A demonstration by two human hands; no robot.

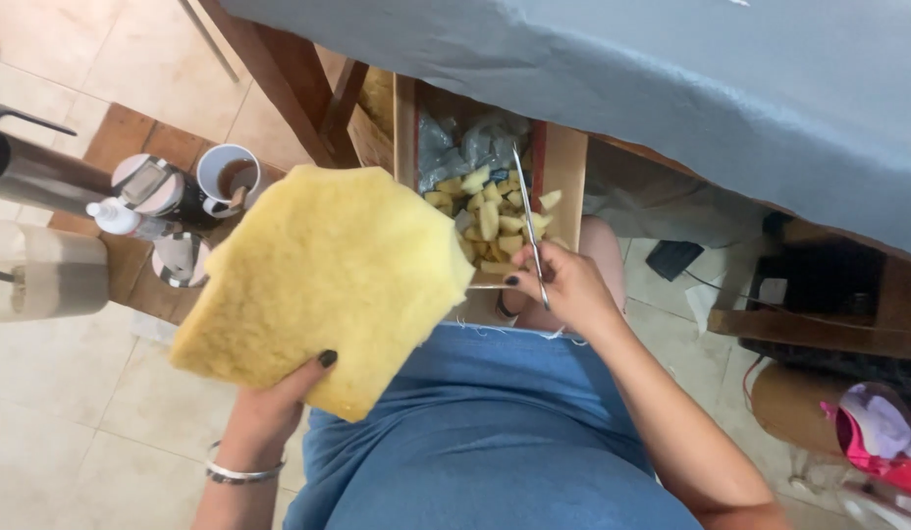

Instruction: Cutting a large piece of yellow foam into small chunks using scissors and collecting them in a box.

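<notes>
Foam filled the middle of the head view: we gripped a thick yellow foam slab (323, 285) with our left hand (279, 397), thumb over its lower edge, fingers hidden behind it. Our right hand (559, 290), right of centre, was closed around the handles of a pair of scissors (530, 221), whose blades pointed toward the upper frame, close together. The slab's right edge sat just beside that hand. Beyond the blades, an open wooden drawer (563, 162) held small cut foam pieces (490, 216) and crumpled plastic bags (465, 142). Grey cloth (671, 79) covered the counter along the upper right. At upper left, a white cup (225, 177) and small bottles (146, 196) stood on a low wooden shelf (127, 132).
</notes>
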